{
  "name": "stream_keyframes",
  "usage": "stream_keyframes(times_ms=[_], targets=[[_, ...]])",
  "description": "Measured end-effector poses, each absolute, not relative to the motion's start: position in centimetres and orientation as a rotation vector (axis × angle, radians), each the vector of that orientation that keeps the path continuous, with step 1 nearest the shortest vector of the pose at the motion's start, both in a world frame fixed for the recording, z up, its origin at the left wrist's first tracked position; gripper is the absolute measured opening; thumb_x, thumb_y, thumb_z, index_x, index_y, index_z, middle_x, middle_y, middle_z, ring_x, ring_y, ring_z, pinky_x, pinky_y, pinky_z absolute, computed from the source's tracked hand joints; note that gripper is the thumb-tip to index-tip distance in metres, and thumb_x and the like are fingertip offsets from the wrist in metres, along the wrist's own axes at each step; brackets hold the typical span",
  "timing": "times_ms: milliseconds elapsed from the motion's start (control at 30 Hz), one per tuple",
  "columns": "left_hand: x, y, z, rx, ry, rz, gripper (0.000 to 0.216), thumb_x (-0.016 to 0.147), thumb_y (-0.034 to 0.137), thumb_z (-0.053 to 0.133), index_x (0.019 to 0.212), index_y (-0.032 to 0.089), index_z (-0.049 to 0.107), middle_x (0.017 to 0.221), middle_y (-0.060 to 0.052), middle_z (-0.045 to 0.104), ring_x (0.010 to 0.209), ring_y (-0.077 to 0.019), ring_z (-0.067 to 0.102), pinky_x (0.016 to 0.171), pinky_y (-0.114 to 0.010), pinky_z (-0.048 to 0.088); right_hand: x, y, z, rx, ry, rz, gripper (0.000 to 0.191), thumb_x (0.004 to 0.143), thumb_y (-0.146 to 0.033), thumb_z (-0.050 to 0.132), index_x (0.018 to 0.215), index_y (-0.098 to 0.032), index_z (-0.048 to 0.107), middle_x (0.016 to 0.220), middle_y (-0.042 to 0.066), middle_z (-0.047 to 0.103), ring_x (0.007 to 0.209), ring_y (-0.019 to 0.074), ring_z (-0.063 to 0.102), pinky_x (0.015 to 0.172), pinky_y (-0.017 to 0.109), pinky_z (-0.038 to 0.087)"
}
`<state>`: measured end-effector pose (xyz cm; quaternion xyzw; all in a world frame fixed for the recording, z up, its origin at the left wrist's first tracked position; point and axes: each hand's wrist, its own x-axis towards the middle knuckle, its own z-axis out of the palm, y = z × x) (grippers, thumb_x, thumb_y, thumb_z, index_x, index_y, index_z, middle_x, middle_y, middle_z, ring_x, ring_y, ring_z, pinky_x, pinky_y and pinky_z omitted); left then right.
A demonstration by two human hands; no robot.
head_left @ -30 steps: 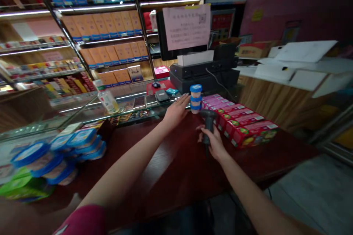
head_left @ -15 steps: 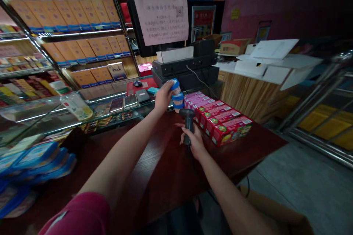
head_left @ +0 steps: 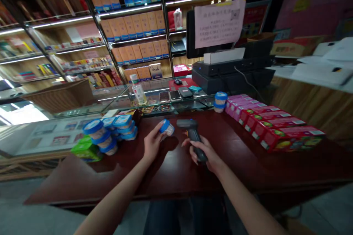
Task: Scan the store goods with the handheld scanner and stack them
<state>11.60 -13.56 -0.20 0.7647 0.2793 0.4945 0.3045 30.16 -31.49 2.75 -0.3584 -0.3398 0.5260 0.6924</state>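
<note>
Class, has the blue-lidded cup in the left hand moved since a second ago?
Yes. The left hand has carried the blue-lidded cup off the cup stack beside the red boxes, leftward, to the scanner in the right hand.

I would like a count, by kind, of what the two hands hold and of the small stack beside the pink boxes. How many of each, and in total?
Blue-lidded cups: 3 (the held cup in the left hand, plus the stack of two beside the pink boxes)
Barcode scanner: 1 (in the right hand)
Total: 4
</note>
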Motion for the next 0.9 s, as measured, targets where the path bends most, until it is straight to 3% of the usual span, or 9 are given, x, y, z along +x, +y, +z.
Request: stream_keyframes(times_ms=[533,900], targets=[[8.1,-14.2,-0.7,1.999,0.866,1.415,0.043,0.097,0.024,0.061,0.139,0.027,0.066,0.147,-0.005,0.065,0.138,-0.0243,0.061,0.120,-0.044,0.049,26.5,-30.0,2.7,-0.872,-0.818,1.259,0.042,0.078,-0.038,0.079,0.113,-0.020,0.065,0.079,0.000,0.070,0.036,0.0042,0.039,0.028,0.018,0.032],[7.0,-14.9,-0.6,2.107,0.817,1.427,0.044,0.096,0.017,0.059,0.139,0.025,0.066,0.148,-0.007,0.064,0.141,-0.0234,0.058,0.123,-0.045,0.046,26.9,-30.8,2.2,-0.863,-0.801,1.293,0.042,0.076,-0.037,0.079,0.112,-0.019,0.067,0.089,0.003,0.075,0.038,0.0043,0.039,0.031,0.019,0.030]])
